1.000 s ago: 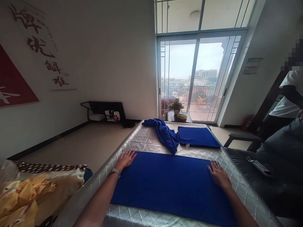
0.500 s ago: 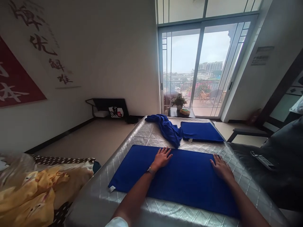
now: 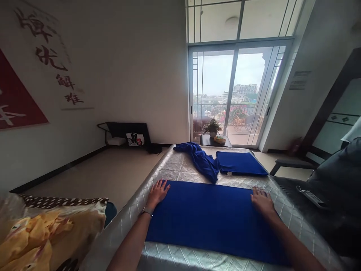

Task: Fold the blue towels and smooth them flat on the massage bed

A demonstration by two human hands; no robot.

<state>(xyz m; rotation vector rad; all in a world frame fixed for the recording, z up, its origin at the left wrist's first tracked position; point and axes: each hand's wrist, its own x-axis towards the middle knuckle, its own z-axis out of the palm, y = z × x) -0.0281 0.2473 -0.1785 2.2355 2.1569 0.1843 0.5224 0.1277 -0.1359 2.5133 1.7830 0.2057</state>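
A long blue towel (image 3: pixel 208 216) lies flat across a silver quilted mattress (image 3: pixel 175 169). My left hand (image 3: pixel 158 192) rests flat with fingers spread at the towel's left end, a watch on its wrist. My right hand (image 3: pixel 262 201) lies flat, fingers out, on the towel's right end. Farther back sit a crumpled blue towel (image 3: pixel 201 160) and, to its right, a neatly folded blue towel (image 3: pixel 239 162).
A yellow patterned blanket (image 3: pixel 42 237) lies at the lower left. A dark sofa (image 3: pixel 327 195) with a white remote (image 3: pixel 310 196) stands at the right. Past the mattress a small table holds a potted plant (image 3: pixel 213 128) before sliding glass doors (image 3: pixel 234 94).
My left hand slid from the towel's middle back out to its left end. The right hand stayed at the right end. The camera tilted slightly.
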